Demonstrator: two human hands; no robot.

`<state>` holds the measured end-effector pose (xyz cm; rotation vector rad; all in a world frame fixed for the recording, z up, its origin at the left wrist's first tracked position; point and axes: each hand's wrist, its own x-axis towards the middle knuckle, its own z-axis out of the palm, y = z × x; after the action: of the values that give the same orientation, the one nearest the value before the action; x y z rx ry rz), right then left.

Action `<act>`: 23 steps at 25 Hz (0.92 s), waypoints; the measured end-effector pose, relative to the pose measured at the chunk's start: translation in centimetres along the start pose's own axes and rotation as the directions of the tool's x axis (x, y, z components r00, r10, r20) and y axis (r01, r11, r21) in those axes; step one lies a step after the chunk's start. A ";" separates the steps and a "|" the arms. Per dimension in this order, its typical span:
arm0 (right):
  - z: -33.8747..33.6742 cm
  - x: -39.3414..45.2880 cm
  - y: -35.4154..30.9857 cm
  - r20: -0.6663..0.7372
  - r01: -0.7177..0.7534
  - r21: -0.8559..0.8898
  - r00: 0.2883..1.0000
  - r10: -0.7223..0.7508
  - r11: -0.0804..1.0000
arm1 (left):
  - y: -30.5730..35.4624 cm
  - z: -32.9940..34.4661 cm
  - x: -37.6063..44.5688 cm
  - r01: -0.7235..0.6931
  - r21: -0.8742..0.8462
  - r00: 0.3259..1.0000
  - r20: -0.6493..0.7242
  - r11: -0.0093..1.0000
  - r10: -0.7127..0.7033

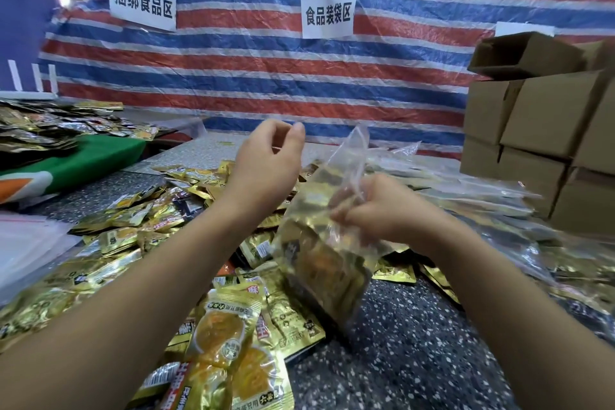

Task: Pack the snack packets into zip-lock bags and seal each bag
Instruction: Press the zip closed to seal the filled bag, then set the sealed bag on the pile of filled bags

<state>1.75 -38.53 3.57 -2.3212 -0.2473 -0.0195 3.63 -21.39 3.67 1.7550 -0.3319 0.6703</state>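
Zip-lock bag: thin clear plastic film, glossy, creased, held in right hand. Snack packets: gold metallic foil w/ printed faces, v. shiny, crinkled. Counter: dark speckled stone-look top, smooth, slight sheen. Backdrop tarp: woven plastic, red/blue/white stripes, wrinkled, under a clear plastic sheet. Signs: white matt paper. Boxes: brown corrugated cardboard, matt. Green cloth at left, matt.

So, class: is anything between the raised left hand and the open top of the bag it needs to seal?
Nothing visible. The left hand hangs in open air beside the bag, whose top stands free. The right hand grips the bag lower down, clear of the opening.
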 end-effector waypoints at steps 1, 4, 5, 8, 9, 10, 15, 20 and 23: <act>-0.4 0.5 0.1 -0.040 -0.016 0.108 0.999 0.020 0.994 | 0.0 -0.1 0.2 0.007 -0.011 0.999 -0.042 1.000 -0.008; -3.0 4.0 0.1 -0.306 0.019 0.476 0.941 0.145 0.879 | 0.0 -0.4 0.4 0.018 -0.012 0.997 -0.078 1.000 -0.019; -4.4 5.5 0.3 -0.384 0.050 0.594 0.895 0.228 0.803 | -0.1 -0.4 0.4 0.018 -0.014 0.997 -0.072 1.000 -0.019; -8.2 9.5 2.3 -0.388 0.189 0.879 0.818 0.424 0.439 | 0.1 -0.5 0.3 0.015 -0.024 0.999 -0.038 1.000 -0.016; -8.7 10.4 3.4 -0.330 0.172 0.920 0.823 0.462 0.352 | 0.0 -0.5 0.3 0.014 -0.019 1.000 -0.025 1.000 -0.015; -8.8 10.8 4.5 -0.260 0.089 0.937 0.823 0.505 0.337 | 0.0 -0.5 0.3 0.015 -0.012 1.000 -0.013 1.000 -0.015; -7.9 10.5 7.6 -0.035 -0.158 0.928 0.865 0.500 0.337 | -0.4 -0.2 0.2 0.016 -0.025 0.998 0.055 1.000 -0.015; -7.7 10.2 7.8 -0.075 -0.163 0.901 0.854 0.515 0.402 | -0.5 0.1 -0.1 0.000 0.002 0.993 0.117 1.000 -0.001; -7.4 9.8 7.5 -0.058 -0.294 0.780 0.845 0.532 0.553 | -0.4 0.2 -0.2 -0.006 0.015 0.992 0.128 1.000 0.004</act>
<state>13.20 -47.26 4.20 -1.4442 0.4110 -0.0140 3.70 -21.47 3.19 1.8165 -0.4200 0.5656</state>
